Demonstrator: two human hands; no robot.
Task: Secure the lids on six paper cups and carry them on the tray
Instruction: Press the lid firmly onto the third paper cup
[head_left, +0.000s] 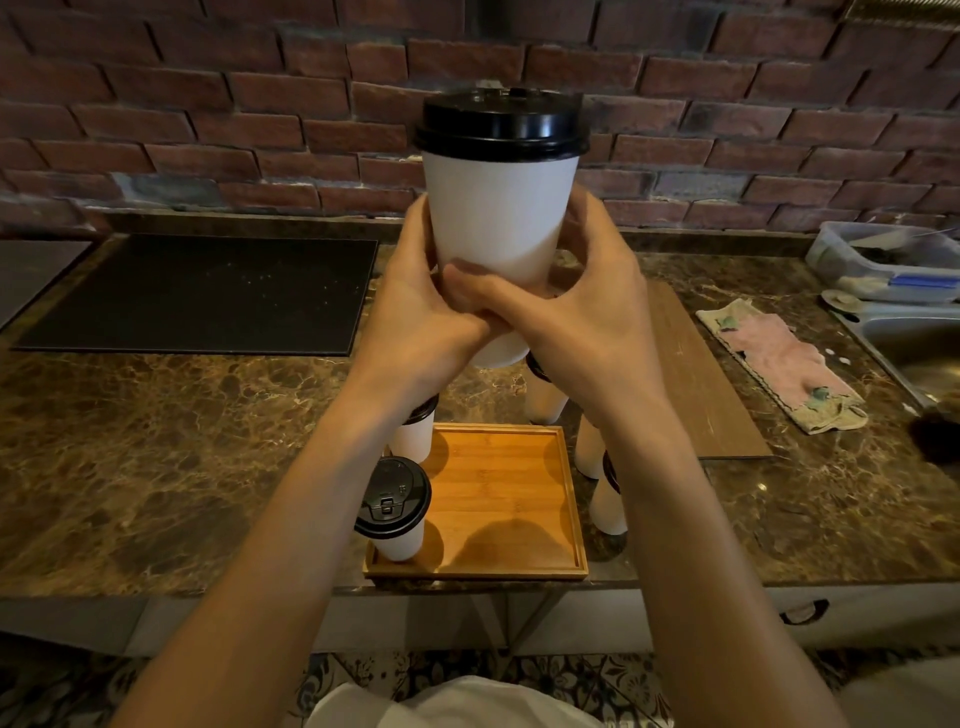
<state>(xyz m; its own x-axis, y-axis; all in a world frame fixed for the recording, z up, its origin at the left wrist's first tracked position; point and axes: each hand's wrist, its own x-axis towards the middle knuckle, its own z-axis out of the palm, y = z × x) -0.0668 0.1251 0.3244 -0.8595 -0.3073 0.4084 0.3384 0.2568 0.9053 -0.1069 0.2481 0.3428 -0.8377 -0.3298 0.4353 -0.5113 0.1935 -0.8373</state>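
Both hands hold one white cup (501, 208) up high, in front of the brick wall. The black lid (501, 124) sits on top of it and looks flat all round. The cup stands straight up, top to bottom. The left hand (415, 317) wraps the low part of the cup from the left. The right hand (587, 317) wraps it from the right. The thumbs cross at the front, so both hands are just as close to the cup.

The wooden tray (498, 493) lies on the desk (156, 441), right under the cup and a bit nearer to the person. So the way to go is down and a little back.

One cup with a lid (395, 525) stands on the left side of the tray. Another cup (413, 439) is at the tray's left edge, half hidden by an arm; I cannot tell if it is on the tray. Three more cups (545, 400) stand beside the tray, partly behind the right arm. The middle of the tray is bare, so I think the cup should stay upright and land there.
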